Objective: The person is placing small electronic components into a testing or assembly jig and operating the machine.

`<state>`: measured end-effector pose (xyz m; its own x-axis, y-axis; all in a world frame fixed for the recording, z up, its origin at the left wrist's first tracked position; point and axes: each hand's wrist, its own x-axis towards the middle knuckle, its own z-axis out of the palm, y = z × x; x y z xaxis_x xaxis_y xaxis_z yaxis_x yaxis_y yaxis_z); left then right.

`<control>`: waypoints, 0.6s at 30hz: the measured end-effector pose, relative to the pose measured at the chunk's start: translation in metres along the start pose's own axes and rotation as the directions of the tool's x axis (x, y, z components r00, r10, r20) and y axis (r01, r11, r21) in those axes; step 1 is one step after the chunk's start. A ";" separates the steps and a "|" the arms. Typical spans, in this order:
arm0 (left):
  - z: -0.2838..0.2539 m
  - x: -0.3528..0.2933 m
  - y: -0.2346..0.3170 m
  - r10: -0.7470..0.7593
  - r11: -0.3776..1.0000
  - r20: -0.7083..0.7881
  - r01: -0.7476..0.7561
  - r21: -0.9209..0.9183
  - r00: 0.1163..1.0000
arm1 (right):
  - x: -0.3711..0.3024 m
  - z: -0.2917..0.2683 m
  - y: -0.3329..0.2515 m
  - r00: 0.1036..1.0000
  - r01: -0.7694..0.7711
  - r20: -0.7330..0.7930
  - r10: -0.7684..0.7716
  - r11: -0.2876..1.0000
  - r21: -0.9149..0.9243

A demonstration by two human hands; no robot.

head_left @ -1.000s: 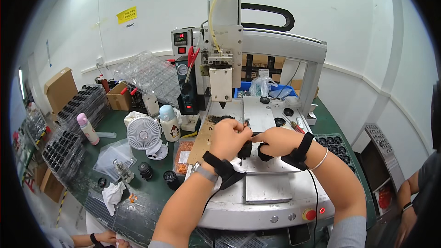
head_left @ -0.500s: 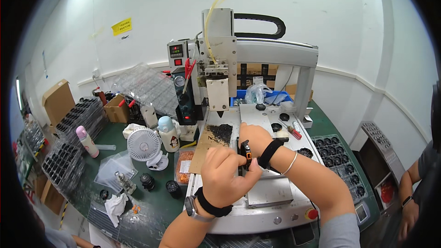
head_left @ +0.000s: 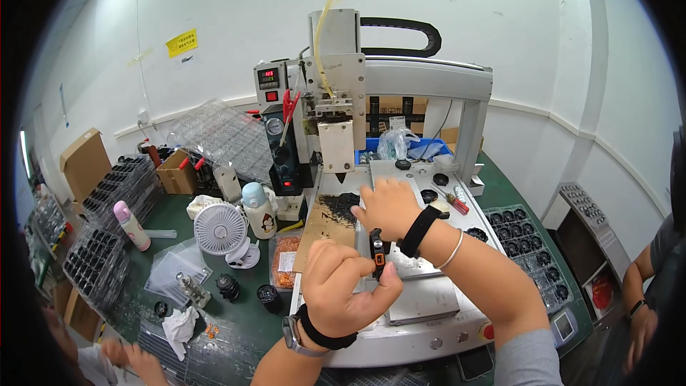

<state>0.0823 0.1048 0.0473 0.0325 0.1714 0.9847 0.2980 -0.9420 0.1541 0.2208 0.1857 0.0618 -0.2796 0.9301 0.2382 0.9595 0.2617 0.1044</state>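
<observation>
My left hand (head_left: pixel 341 287) is closed around a small black tool with an orange band (head_left: pixel 376 253), held upright over the white machine bed (head_left: pixel 421 300). My right hand (head_left: pixel 386 206), with a black wristband, reaches forward and left. Its fingertips rest on a pile of small black parts (head_left: pixel 336 206) lying on a brown cardboard sheet (head_left: pixel 318 234). Whether those fingers pinch a part is hidden. Several round black pieces (head_left: pixel 436 180) sit on the metal plate just right of that hand.
A white gantry machine (head_left: pixel 400 78) with a dispensing head (head_left: pixel 336 136) stands behind my hands. A small white fan (head_left: pixel 220 230), a pale blue bottle (head_left: pixel 259 209) and a pink bottle (head_left: pixel 131 225) are on the left. A tray of black parts (head_left: pixel 525 239) lies on the right. Another person's hand (head_left: pixel 639 322) is at far right.
My right hand has left the tool and moved forward to the pile of black parts. My left hand has dropped closer to me, still holding the tool.
</observation>
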 end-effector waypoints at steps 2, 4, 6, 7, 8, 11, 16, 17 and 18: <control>0.001 -0.001 -0.002 0.004 1.000 -0.003 -0.004 -0.001 1.000 | 0.007 0.009 0.004 0.977 0.021 -0.214 -0.020 1.000 0.003; 0.001 0.000 -0.001 0.014 1.000 -0.006 -0.014 -0.010 1.000 | 0.021 0.029 0.014 0.981 -0.004 0.194 -0.024 0.990 0.142; 0.001 0.000 -0.001 0.001 1.000 -0.004 -0.001 -0.008 1.000 | 0.025 0.038 0.021 0.991 0.013 0.123 -0.047 0.965 0.263; 0.000 0.000 -0.001 0.002 1.000 -0.006 -0.002 -0.008 1.000 | 0.025 0.041 0.025 0.997 0.035 0.050 -0.058 0.925 0.380; -0.001 -0.001 -0.001 -0.031 0.999 -0.001 0.031 -0.008 1.000 | 0.027 0.041 0.026 0.997 0.037 0.052 -0.062 0.924 0.380; -0.001 -0.002 -0.002 -0.098 0.995 0.010 0.098 0.003 0.995 | 0.031 0.041 0.031 0.995 -0.048 0.095 -0.010 0.807 0.589; 0.000 -0.005 -0.012 -0.184 0.982 0.016 0.183 0.055 0.983 | 0.023 0.040 0.027 0.958 -0.225 0.272 0.092 0.828 0.514; 0.000 -0.004 -0.014 -0.192 0.980 0.004 0.192 0.058 0.981 | 0.020 0.043 0.021 0.959 -0.219 0.270 0.086 0.828 0.516; -0.001 -0.004 -0.016 -0.200 0.978 -0.007 0.200 0.061 0.980 | 0.016 0.048 0.014 0.974 -0.165 0.206 0.091 0.912 0.375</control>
<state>0.0761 0.1192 0.0410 -0.0349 0.3545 0.9344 0.3563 -0.8691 0.3430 0.2318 0.2164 0.0210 -0.1777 0.9832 0.0426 0.9343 0.1822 -0.3065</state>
